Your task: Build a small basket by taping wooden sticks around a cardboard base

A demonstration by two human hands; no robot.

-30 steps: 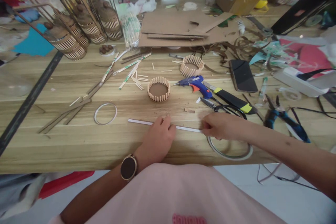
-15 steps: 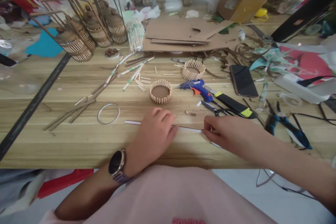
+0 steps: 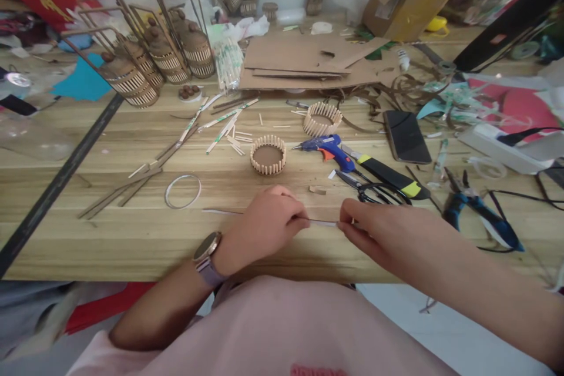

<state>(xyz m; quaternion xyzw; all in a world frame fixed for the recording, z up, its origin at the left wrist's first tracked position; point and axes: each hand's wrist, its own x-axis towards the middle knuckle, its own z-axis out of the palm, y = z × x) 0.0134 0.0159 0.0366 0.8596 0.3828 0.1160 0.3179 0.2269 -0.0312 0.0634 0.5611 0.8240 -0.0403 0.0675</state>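
A thin white strip with a dark edge (image 3: 324, 222) stretches between my two hands near the table's front. My left hand (image 3: 275, 217) is closed, pinching the strip, whose free end sticks out to the left past the wrist. At the other side my right hand (image 3: 368, 224) pinches it between thumb and fingers. Beyond my left hand stands a round brown base ringed with short wooden pegs (image 3: 268, 157). A second peg ring (image 3: 322, 120) lies behind it, and a thin white hoop (image 3: 183, 191) rests to the left.
A blue glue gun (image 3: 328, 148), a utility knife (image 3: 388, 175), black-handled scissors (image 3: 381, 192) and pliers (image 3: 480, 211) lie ahead and right, near a phone (image 3: 406, 136). Cut sticks (image 3: 229, 129) and brown strips (image 3: 127, 188) lie left. Lantern-like pieces (image 3: 132, 79) and cardboard (image 3: 295, 64) are behind.
My left hand has shifted right, closer to my right hand, and its fingers now pinch the strip rather than resting over it. The strip has turned more onto its edge.
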